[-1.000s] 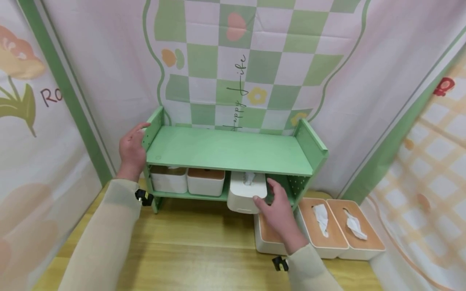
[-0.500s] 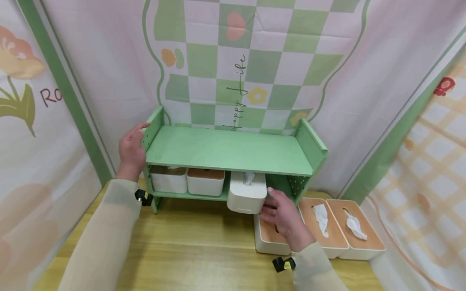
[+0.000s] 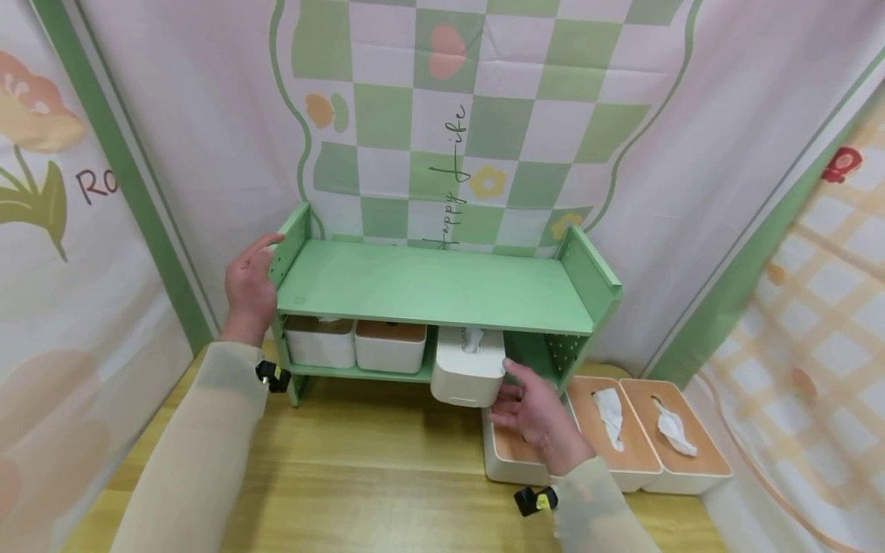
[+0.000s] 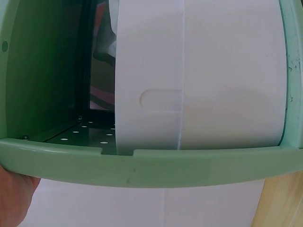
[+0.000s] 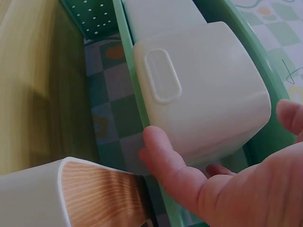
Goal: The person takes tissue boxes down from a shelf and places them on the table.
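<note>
A green two-tier shelf (image 3: 435,284) stands on the wooden table. My left hand (image 3: 250,288) grips the upper edge of its left side panel. A white tissue box (image 3: 470,376) with a tissue poking from its top sits on the lower tier, its front jutting past the shelf edge. My right hand (image 3: 542,418) is at this box's right side, thumb apart from the other fingers. In the right wrist view the fingers (image 5: 165,161) reach along the box's lower side, fairly straight. Left of that box stand two white tissue boxes with brown lids, one at the end (image 3: 321,346) and one beside it (image 3: 392,353).
Three white tissue boxes with wood-coloured lids stand on the table at the right: one partly behind my right hand (image 3: 508,445), a middle one (image 3: 615,430), and an outer one (image 3: 681,438). A patterned curtain (image 3: 456,115) hangs behind the shelf.
My right hand has shifted from the white box's upper front corner, lower and rightward to its side, with the thumb off the front. The box and my left hand look unmoved.
</note>
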`<state>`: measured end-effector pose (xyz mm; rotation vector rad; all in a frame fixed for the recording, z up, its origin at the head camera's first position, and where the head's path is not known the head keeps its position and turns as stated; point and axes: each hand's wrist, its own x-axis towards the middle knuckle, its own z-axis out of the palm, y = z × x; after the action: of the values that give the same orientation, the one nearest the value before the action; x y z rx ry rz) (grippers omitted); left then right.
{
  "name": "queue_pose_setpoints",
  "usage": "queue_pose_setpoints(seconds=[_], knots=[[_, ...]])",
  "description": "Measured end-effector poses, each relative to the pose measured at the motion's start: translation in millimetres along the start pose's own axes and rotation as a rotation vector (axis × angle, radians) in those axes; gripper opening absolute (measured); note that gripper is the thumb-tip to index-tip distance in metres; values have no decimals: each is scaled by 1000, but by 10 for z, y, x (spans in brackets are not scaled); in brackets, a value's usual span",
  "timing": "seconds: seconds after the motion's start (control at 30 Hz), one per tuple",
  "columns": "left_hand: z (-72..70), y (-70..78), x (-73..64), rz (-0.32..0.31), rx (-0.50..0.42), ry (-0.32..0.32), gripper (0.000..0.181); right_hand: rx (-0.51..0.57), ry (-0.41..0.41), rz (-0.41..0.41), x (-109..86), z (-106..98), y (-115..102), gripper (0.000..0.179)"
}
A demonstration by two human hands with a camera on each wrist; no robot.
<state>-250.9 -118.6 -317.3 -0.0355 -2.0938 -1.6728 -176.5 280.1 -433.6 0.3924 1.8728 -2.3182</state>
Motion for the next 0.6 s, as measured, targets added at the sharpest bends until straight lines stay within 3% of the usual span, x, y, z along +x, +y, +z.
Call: queue_pose_setpoints(seconds=[0.13, 0.4, 0.6], knots=[[5, -35, 21, -3, -1, -7, 47, -27, 1, -15, 19, 1, 18, 76], [11, -362, 243, -20, 19, -7, 48, -65, -27, -18, -42, 15, 16, 69], [14, -405, 264, -15, 15, 6, 46, -50, -41, -3, -41, 40, 33, 63]])
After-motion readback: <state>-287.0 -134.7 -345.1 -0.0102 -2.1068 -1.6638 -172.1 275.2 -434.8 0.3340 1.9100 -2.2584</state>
